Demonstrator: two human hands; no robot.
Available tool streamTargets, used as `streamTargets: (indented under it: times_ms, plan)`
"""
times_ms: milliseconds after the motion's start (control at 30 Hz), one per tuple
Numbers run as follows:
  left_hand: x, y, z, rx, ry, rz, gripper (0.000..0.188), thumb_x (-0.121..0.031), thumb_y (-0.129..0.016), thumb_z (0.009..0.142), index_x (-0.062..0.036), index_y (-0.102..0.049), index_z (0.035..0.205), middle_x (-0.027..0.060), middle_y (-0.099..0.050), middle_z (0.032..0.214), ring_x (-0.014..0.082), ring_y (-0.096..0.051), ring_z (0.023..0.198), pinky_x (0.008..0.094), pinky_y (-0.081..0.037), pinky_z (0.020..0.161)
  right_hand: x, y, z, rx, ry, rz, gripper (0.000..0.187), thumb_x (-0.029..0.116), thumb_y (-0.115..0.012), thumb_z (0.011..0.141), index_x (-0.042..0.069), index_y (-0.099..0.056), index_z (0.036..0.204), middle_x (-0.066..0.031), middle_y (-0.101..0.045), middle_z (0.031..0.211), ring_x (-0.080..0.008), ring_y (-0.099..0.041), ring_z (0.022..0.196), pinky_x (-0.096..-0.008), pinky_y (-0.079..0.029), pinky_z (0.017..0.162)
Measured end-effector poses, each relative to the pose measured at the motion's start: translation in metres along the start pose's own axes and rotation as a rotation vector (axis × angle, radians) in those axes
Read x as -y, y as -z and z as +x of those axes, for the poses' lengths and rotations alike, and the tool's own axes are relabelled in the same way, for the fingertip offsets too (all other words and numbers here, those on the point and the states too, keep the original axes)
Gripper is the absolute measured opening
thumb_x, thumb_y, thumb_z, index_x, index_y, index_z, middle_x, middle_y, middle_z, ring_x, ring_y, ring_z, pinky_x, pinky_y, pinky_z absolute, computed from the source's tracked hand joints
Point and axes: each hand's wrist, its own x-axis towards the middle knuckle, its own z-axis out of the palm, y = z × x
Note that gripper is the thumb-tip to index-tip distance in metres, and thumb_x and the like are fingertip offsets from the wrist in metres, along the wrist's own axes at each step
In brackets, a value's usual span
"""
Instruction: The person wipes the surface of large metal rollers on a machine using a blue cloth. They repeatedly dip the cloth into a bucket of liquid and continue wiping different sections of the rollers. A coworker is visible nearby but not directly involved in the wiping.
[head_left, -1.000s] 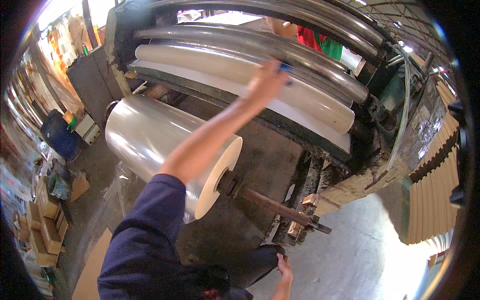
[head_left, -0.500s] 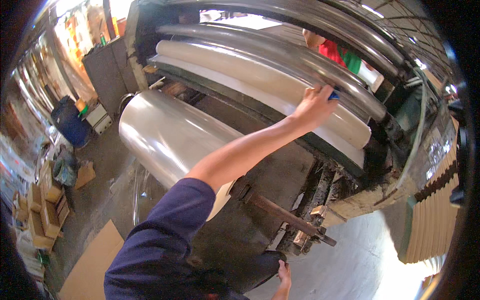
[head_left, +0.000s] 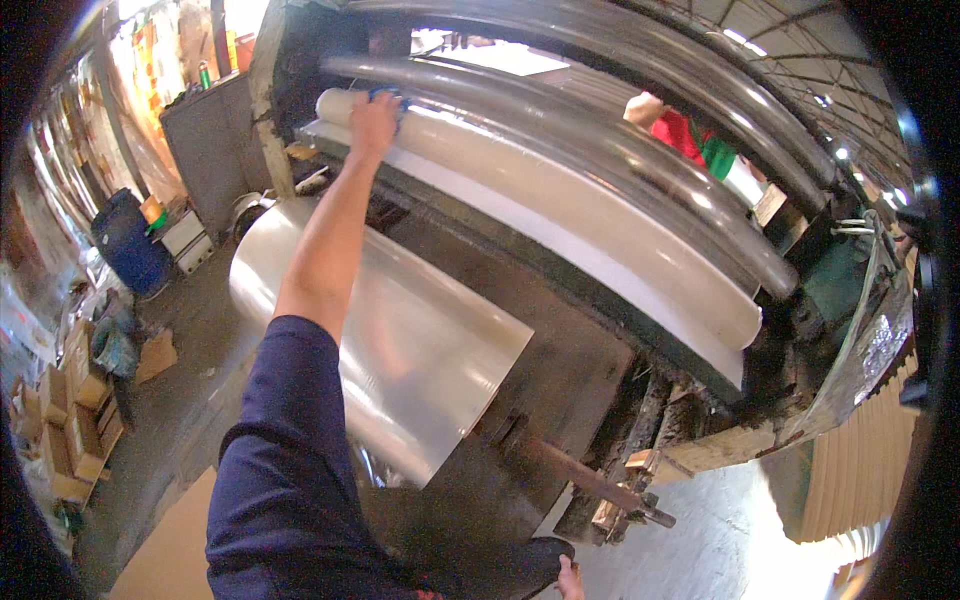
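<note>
My left hand [head_left: 374, 124] reaches far forward and lies against the left end of a long white roll [head_left: 560, 195] mounted in a roller machine. Its fingers are closed around a small blue thing [head_left: 401, 108], soft-looking and too blurred to name, which is pressed to the roll's surface. A white sheet [head_left: 600, 275] hangs along the roll's lower front side. Down at the lower edge, my right hand [head_left: 569, 580] is beside a dark fabric edge [head_left: 545, 553]; most of its fingers are hidden, so its grip does not show.
Below my left arm lies a large shiny film roll [head_left: 430, 350], with a rusty shaft [head_left: 590, 470] beyond its right end. Metal rollers [head_left: 560, 110] span the machine above. Behind them a person in red and green [head_left: 690, 140] is partly visible. A blue drum [head_left: 133, 243] stands left.
My left hand has swept along the white roll from its right part to its left end, carrying the blue thing. My right hand has dropped slightly toward the lower edge.
</note>
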Motion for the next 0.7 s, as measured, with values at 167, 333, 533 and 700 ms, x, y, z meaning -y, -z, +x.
streamTargets:
  times_ms: [167,333,533,700]
  plan:
    - [-0.03,-0.001,0.0,0.065,0.194,-0.065,0.021,-0.02,-0.053,0.088,-0.0095,-0.066,0.099,0.0181,-0.067,0.088,0.0367,-0.059,0.093,0.0485,-0.046,0.084,0.006,-0.005,0.007,-0.011,-0.02,-0.009,0.073,0.058,-0.044,0.088,-0.001,-0.046,0.13,-0.0188,-0.055,0.124,-0.0318,-0.055,0.11,-0.0368,-0.049,0.08]
    - [-0.138,0.056,-0.044,0.012,-0.456,-0.556,0.022,-0.026,-0.057,0.087,-0.0094,-0.063,0.1,0.0177,-0.057,0.109,0.0378,-0.054,0.102,0.0515,-0.045,0.084,0.008,-0.002,0.006,0.002,-0.04,-0.011,0.072,0.058,-0.044,0.089,-0.001,-0.047,0.13,-0.0174,-0.055,0.124,-0.0307,-0.053,0.113,-0.0348,-0.047,0.086]
    - [-0.042,0.013,-0.002,-0.036,-0.496,-0.193,0.023,-0.033,-0.058,0.088,-0.0128,-0.068,0.094,0.0141,-0.058,0.098,0.0325,-0.058,0.091,0.0451,-0.05,0.076,0.0,0.002,-0.006,-0.005,-0.098,0.01,0.072,0.058,-0.044,0.089,-0.001,-0.049,0.13,-0.0165,-0.056,0.124,-0.0298,-0.053,0.114,-0.0332,-0.046,0.089]
    - [0.062,-0.035,0.02,-0.031,-0.14,-0.057,0.026,-0.034,-0.054,0.09,-0.0149,-0.068,0.101,0.0179,-0.06,0.105,0.0375,-0.058,0.096,0.0484,-0.048,0.081,-0.001,-0.003,0.004,-0.04,-0.095,-0.014,0.071,0.057,-0.045,0.087,-0.002,-0.05,0.126,-0.0192,-0.057,0.12,-0.0305,-0.056,0.108,-0.0356,-0.049,0.08]
